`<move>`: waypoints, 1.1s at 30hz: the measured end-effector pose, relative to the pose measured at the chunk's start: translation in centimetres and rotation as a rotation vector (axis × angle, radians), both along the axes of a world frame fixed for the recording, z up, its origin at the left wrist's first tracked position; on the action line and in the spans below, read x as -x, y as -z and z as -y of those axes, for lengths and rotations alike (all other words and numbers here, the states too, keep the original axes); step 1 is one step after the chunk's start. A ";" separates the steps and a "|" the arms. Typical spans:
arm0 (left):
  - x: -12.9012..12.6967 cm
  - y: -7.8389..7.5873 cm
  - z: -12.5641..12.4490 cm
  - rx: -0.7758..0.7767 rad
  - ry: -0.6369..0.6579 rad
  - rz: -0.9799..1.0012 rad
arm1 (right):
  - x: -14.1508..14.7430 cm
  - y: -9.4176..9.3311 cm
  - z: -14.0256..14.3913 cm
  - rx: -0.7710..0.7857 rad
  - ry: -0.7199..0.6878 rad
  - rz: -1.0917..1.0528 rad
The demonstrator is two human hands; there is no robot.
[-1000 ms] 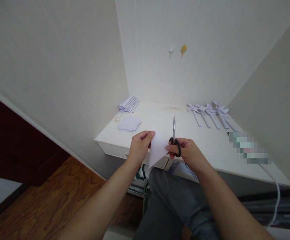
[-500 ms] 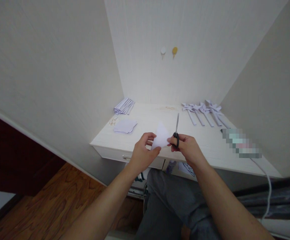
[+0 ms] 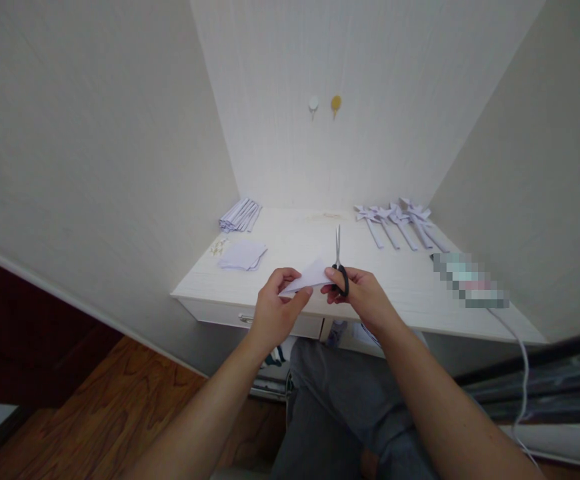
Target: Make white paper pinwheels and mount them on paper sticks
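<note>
"Where was the white paper [image 3: 309, 278]?"

"It was just left of the scissors [image 3: 339, 252], held in both my hands."

"And your grip?"

"The fingers of my left hand [image 3: 279, 303] pinched its left end, thumb on the near side. My right hand [image 3: 363, 293] clasped the scissors by the black handles [image 3: 346, 280], blades pointing away from me, while its thumb pressed the paper's right corner."

"What lay on the desk [image 3: 293, 243]?"

"Well left of the scissors I had a stack of paper squares [image 3: 243, 255] and a bundle of paper tubes [image 3: 241, 215]; to the scissors' right, several paper pinwheels [image 3: 399, 214] lay in a row."
</note>
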State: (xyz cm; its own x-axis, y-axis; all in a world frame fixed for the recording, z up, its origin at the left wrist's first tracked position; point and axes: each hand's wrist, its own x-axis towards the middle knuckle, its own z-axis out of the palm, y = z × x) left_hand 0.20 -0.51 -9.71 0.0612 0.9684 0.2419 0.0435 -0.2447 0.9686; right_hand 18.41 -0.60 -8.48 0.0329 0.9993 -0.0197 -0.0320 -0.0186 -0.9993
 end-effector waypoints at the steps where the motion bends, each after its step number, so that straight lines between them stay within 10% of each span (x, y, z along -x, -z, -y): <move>1: 0.0 -0.1 0.0 0.001 -0.003 0.009 | 0.1 -0.1 0.1 -0.003 -0.011 -0.003; 33: 0.2 -2.9 1.1 0.311 0.019 0.731 | 1.2 -1.5 2.1 -0.165 0.097 0.042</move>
State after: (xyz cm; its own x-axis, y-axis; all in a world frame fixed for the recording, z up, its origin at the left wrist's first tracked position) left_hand -0.05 -1.65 -6.78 0.0083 0.9985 -0.0539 -0.6311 0.0470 0.7743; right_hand 17.23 -2.72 -7.00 0.1263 0.9809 0.1478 0.0165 0.1469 -0.9890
